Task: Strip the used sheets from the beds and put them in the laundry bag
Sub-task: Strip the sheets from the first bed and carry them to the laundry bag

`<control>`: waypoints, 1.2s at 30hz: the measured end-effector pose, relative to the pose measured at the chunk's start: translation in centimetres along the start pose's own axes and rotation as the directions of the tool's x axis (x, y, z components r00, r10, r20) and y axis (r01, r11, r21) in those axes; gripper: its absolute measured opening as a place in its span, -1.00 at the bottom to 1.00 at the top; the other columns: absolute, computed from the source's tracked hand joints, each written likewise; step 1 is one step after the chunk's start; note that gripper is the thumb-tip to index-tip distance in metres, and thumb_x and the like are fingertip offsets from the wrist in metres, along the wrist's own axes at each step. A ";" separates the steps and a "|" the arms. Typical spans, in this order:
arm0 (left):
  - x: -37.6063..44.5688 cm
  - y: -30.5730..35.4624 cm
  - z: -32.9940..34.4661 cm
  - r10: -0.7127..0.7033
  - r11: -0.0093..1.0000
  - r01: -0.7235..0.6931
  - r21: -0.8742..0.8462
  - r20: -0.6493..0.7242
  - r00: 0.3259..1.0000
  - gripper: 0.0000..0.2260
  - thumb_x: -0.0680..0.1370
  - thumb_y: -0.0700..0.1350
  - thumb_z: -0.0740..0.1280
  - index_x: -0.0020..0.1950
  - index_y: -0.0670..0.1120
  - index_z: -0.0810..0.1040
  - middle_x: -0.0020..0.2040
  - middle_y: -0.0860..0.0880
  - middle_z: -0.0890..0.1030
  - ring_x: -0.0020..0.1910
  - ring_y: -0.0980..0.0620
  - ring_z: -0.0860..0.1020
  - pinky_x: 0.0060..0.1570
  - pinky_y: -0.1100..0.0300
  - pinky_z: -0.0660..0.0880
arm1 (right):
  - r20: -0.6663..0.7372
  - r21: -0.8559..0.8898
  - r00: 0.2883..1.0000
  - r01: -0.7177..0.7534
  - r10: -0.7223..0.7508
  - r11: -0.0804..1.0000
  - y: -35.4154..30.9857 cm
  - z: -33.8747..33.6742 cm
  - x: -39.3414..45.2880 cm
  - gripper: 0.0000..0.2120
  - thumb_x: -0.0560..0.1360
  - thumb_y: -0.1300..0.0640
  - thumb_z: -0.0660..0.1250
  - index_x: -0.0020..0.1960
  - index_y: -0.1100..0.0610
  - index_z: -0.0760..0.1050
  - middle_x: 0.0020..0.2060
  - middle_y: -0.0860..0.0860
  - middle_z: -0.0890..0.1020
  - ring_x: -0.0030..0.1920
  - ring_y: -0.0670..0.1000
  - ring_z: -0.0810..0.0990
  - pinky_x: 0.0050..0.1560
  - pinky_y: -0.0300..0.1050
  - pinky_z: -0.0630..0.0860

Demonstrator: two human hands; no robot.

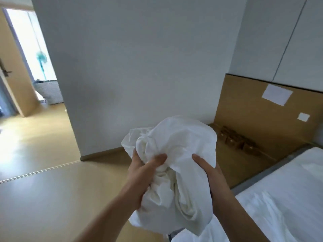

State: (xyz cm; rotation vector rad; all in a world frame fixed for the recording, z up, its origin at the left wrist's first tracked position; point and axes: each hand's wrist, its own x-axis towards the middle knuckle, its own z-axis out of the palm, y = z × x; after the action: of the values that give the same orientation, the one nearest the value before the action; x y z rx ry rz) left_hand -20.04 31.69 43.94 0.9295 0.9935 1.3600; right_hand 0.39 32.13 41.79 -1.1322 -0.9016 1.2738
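While the bed [286,186] at your right keeps some white linen, you already have one bundled white sheet [176,154] off it, and no laundry bag is plainly visible, so bagging remains. Your left hand [145,173] and right hand [209,173] both clutch the bundle, which bulges above and hangs below your grip.

Open floor [43,189] lies to the left toward the doorway [26,55]; the wall [139,67] blocks ahead, the bed [288,198] crowds the right.
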 end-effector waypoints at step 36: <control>39.1 22.4 -63.2 0.077 0.996 -0.088 0.019 -0.698 0.712 -0.67 0.51 -0.14 0.52 0.18 0.09 0.48 -0.12 -0.04 0.76 -0.13 -0.07 0.75 -0.10 0.03 0.65 | 0.557 -0.164 0.788 -0.206 0.263 0.965 18.6 77.9 42.3 -0.01 0.01 -0.37 0.68 0.36 -0.06 0.54 0.17 0.02 0.71 0.12 0.16 0.71 0.17 0.23 0.64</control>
State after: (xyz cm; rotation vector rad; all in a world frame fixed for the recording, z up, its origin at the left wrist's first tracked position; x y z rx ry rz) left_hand -88.32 68.62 43.49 0.4215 1.5188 1.8542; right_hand -74.25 83.31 38.87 -0.9580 -1.3060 1.8552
